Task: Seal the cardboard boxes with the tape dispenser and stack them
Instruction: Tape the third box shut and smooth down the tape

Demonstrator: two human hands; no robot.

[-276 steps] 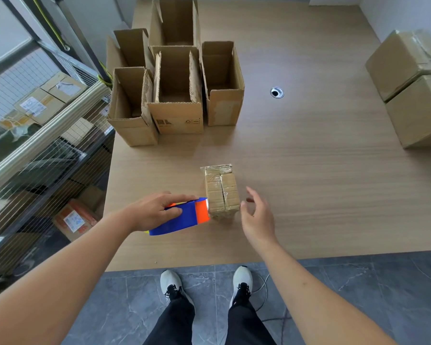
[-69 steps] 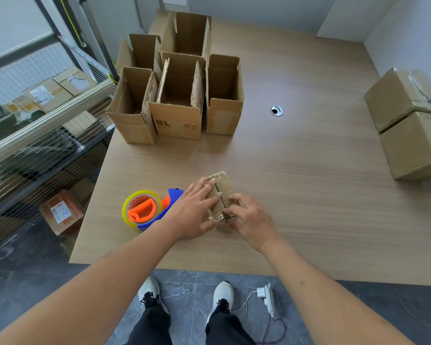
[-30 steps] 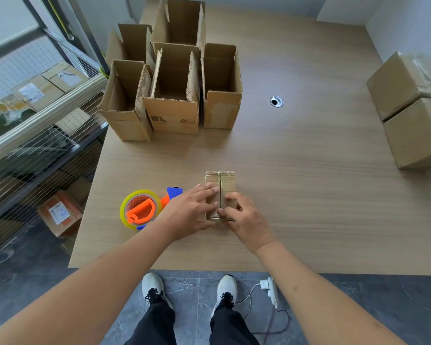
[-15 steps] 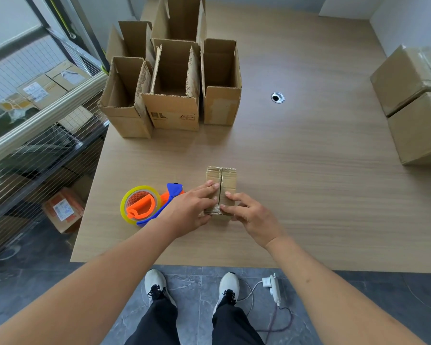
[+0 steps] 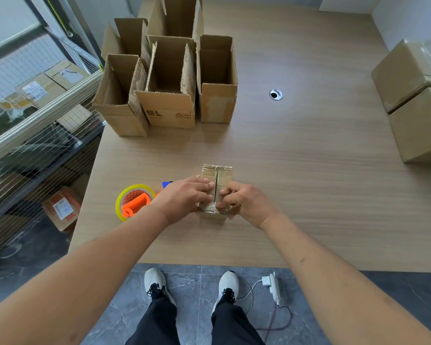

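Near the counter (image 5: 309, 170) edge, we press the small cardboard box (image 5: 217, 175) flaps: left hand (image 5: 184, 197) flat on it, right hand (image 5: 244, 200) pinching the front seam; keep flaps level before taping.

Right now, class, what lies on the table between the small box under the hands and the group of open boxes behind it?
In the head view, only bare table lies between the small box and the open boxes.
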